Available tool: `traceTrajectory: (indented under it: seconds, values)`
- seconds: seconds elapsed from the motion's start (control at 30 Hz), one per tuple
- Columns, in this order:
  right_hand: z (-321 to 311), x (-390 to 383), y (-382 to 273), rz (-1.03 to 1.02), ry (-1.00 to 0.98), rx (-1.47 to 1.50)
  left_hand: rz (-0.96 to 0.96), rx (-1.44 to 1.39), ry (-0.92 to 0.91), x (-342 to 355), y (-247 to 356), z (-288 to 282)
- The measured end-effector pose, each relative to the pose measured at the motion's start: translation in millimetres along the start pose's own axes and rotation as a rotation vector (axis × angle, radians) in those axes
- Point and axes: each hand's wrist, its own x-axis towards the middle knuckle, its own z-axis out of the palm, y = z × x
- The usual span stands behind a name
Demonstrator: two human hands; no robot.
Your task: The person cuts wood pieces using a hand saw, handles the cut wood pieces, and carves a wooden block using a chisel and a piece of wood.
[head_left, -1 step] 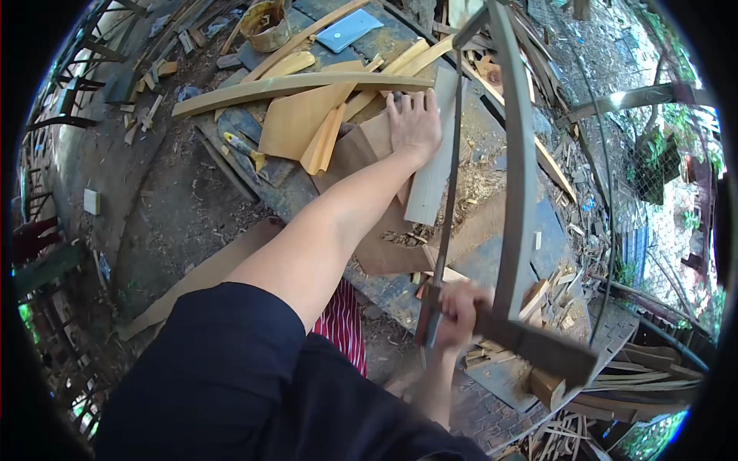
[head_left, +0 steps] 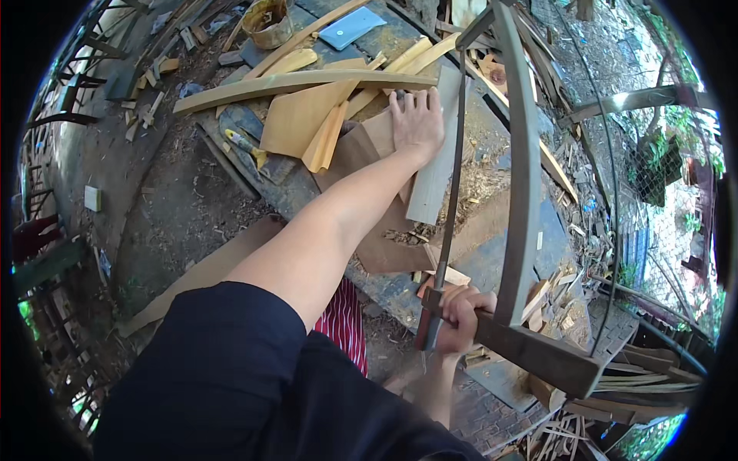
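Observation:
My left hand [head_left: 417,127] lies palm down with its fingers spread over a pale wooden board [head_left: 432,180], pressing on it near the far end. At the lower right, my right hand [head_left: 460,315] is wrapped round the near end of a large wooden frame saw [head_left: 520,177]. The thin dark saw blade [head_left: 455,177] runs lengthwise just right of the board. Whether its teeth touch the wood I cannot tell. Under and beside the board are brown wooden pieces [head_left: 396,252] and a shaped flat panel [head_left: 304,119].
A long curved wooden strip [head_left: 254,94] crosses the far side of the workbench [head_left: 369,290]. Beyond it are a blue flat packet [head_left: 352,29] and a stained bucket [head_left: 267,23]. A yellow-handled tool [head_left: 247,147] lies at the left. Sawdust [head_left: 480,184] and offcuts [head_left: 569,311] cover the right side.
The right hand and saw have shifted very slightly toward the lower right and look less blurred. My left hand stays on the board.

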Motion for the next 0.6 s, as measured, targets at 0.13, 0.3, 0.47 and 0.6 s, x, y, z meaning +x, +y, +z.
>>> traceTrajectory:
  seconds: [0.13,0.3,0.47,0.6]
  values:
    - [4.6,51.7,26.8,0.072,0.141,-0.036,-0.003,0.008,-0.013,0.1,-1.9,2.6]
    - [16.1,148.9,84.6,-0.084,0.07,-0.127,-0.001,-0.016,-0.045,9.2,12.2,9.1]
    - [-0.6,4.0,61.6,0.035,0.316,0.621,-0.021,-0.029,-0.014,-1.3,0.9,3.0]
    - [28.9,14.2,0.7,-0.036,0.109,-0.132,0.012,-0.022,-0.008,-2.3,0.9,8.4]
